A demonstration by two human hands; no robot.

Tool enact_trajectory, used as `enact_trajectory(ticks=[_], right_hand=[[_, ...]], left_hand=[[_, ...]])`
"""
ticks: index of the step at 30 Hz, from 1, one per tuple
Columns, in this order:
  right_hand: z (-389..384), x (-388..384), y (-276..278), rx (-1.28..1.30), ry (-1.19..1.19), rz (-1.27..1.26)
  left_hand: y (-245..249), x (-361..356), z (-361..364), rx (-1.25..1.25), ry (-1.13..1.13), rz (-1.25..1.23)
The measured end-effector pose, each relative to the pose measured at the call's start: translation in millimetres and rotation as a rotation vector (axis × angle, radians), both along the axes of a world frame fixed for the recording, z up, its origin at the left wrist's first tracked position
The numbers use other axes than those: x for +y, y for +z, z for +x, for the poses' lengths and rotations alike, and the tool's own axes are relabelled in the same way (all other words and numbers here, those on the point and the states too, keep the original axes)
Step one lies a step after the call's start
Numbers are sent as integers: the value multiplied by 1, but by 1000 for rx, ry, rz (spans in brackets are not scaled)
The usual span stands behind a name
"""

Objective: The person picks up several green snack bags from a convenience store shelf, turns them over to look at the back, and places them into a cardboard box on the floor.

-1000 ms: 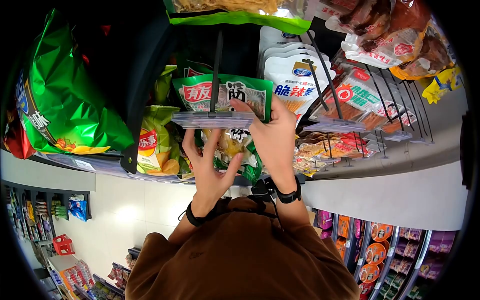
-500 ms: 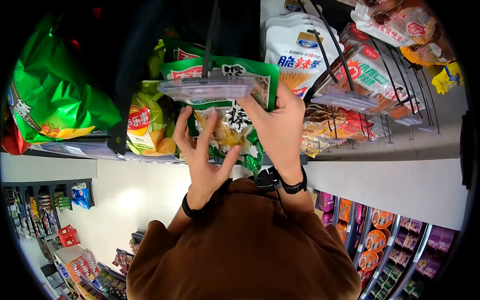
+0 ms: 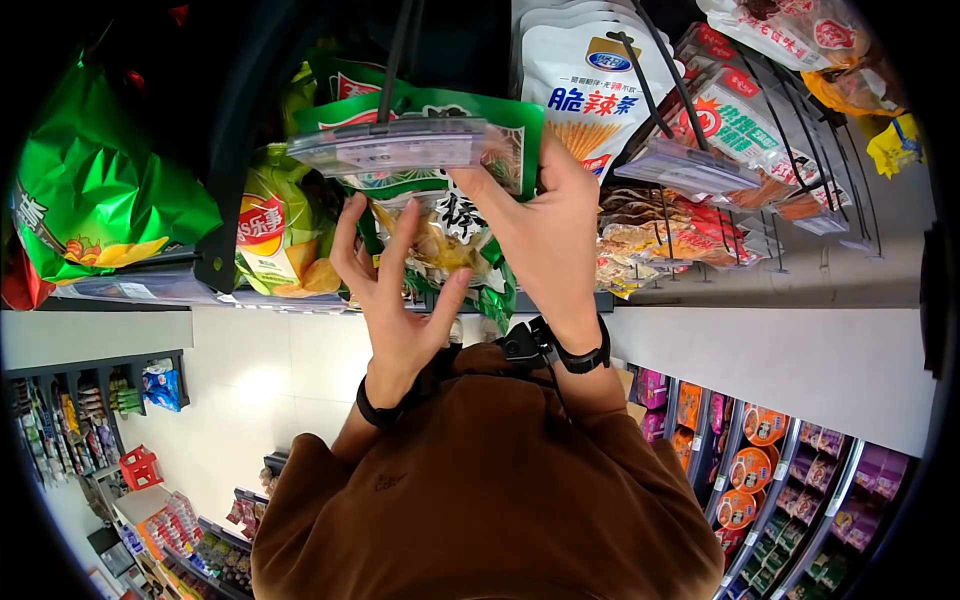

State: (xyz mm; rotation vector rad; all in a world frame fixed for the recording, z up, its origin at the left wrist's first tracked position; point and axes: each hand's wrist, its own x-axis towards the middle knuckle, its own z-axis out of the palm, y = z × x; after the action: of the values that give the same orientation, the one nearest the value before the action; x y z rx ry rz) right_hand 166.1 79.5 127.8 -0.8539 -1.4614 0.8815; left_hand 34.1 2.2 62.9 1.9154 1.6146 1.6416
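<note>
A green-edged snack packet (image 3: pixel 432 247) with a clear window and black lettering hangs on a black peg hook (image 3: pixel 397 65). Across its upper part sits a clear price tag holder (image 3: pixel 385 150), which hides some of the packet. My right hand (image 3: pixel 545 235) grips the packet's right side, thumb on the front and the other fingers mostly behind it. Spread fingers of my left hand (image 3: pixel 393 295) lie at the packet's lower left front, without closing around it. Another green packet (image 3: pixel 350 82) shows partly behind.
White snack bags (image 3: pixel 590 85) hang to the right, beside packets on more hooks (image 3: pixel 740 110). Yellow-green chip bags (image 3: pixel 275 225) and a large green bag (image 3: pixel 110 180) stand on the left shelf. Below right are shelves with orange tubs (image 3: pixel 750 468); a red basket (image 3: pixel 140 467) is lower left.
The hanging packet, the tag holder and both hands appear slightly further left and higher, as do the surrounding shelves. The hands keep much the same hold on the packet.
</note>
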Motion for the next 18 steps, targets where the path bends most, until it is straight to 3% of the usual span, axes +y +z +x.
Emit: enact_trajectory(ticks=[4,11,18], right_hand=[[3,0,2,-9,10,38],[36,3,0,-99,235,-50],[68,-13,-21,-110,187,-111]], left_hand=[[0,1,-1,-6,12,-11],[5,3,-3,-6,11,1],[8,0,-7,29,63,-5]])
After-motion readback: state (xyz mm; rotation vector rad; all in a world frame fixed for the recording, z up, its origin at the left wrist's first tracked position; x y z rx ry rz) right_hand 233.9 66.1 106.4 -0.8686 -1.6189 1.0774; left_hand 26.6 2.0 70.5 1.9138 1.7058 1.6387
